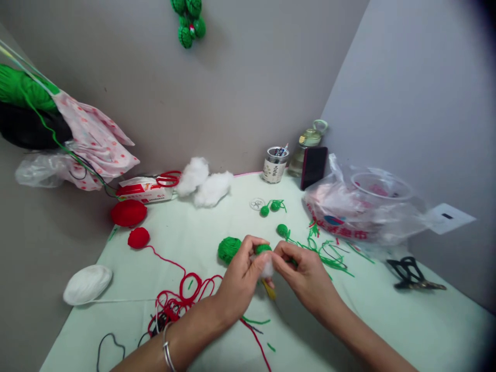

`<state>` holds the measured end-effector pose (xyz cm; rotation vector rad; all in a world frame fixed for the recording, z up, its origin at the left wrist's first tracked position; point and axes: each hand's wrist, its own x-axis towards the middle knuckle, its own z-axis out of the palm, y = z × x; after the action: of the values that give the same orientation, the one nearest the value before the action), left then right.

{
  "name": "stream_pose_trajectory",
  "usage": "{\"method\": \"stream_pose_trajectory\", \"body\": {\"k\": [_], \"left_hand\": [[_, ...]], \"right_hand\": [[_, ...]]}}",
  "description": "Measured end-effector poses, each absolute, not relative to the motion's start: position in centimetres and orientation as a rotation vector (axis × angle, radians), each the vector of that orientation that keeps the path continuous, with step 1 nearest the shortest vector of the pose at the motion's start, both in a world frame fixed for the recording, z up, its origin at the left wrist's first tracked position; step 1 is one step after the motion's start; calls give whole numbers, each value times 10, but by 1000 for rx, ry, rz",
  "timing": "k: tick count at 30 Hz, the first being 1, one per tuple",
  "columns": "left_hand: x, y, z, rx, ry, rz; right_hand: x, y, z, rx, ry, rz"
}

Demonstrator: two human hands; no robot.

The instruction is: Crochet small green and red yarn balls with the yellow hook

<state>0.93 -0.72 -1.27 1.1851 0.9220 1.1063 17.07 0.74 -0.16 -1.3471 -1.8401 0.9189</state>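
My left hand (pixel 248 266) is closed around a small green crocheted piece (pixel 263 249), with white fluffy stuffing (pixel 268 266) bulging out beside it. Fingertips of my right hand (pixel 300 271) pinch together at the edge of that stuffing, touching the piece. Below my left fingers a yellow tip (pixel 270 290) pokes out; its kind is not plain. A green yarn ball (pixel 229 250) lies just left of my left hand. Beyond my right hand are a small green crocheted ball (pixel 282 230) and loose green yarn ends (pixel 333 258).
Red yarn (pixel 189 289) tangles near my left forearm, linked to a red ball (pixel 138 237). White yarn (pixel 88 285) sits at left. Behind are stuffing clumps (pixel 211 188), red scissors (pixel 168 179), a tin (pixel 273 168) and a phone (pixel 313 168). A plastic bag (pixel 360 206) and black claw clip (pixel 411 274) lie right.
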Motion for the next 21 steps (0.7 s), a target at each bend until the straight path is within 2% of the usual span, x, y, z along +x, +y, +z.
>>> {"method": "stream_pose_trajectory", "body": {"k": [10, 16, 21], "left_hand": [[7, -1, -19, 1070, 1085, 1158], [9, -7, -18, 1007, 1030, 1102], [9, -12, -6, 1051, 933, 1090]], "right_hand": [[151, -12, -1, -1104, -2051, 689], [154, -5, 3, -1226, -1769, 1169], [166, 5, 7, -1305, -1699, 1107]]}}
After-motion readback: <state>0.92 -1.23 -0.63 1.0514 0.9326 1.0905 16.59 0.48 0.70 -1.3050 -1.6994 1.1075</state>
